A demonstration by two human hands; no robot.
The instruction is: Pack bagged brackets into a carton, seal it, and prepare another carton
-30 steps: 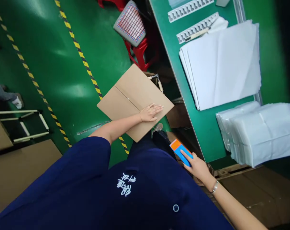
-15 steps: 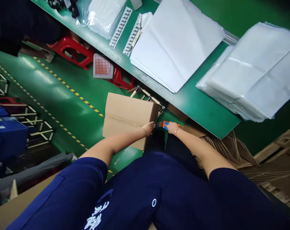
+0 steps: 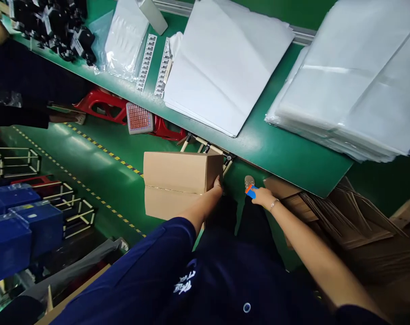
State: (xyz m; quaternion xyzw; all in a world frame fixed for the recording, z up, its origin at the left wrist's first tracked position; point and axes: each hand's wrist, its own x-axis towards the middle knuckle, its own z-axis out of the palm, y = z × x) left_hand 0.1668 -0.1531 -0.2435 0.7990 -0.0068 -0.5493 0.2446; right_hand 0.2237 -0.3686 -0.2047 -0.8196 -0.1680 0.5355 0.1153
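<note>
A closed cardboard box is near the middle of the view, with a seam running along its top. My left hand rests against the box's right end, fingers laid along that face; part of the hand is hidden by the forearm and shadow. To the right, apart from the box, my right hand is wrapped round a blue and orange tape dispenser. A bracelet circles that wrist.
A green worktable carries white sheets and stacked clear plastic bags. Red stools stand under its edge. Flat cardboard leans at right; blue bins are at left. Another person's dark sleeve shows upper left.
My right hand has moved right with the tape dispenser, away from the box. My left hand has shifted from the box's top edge onto its right end. The view has also shifted.
</note>
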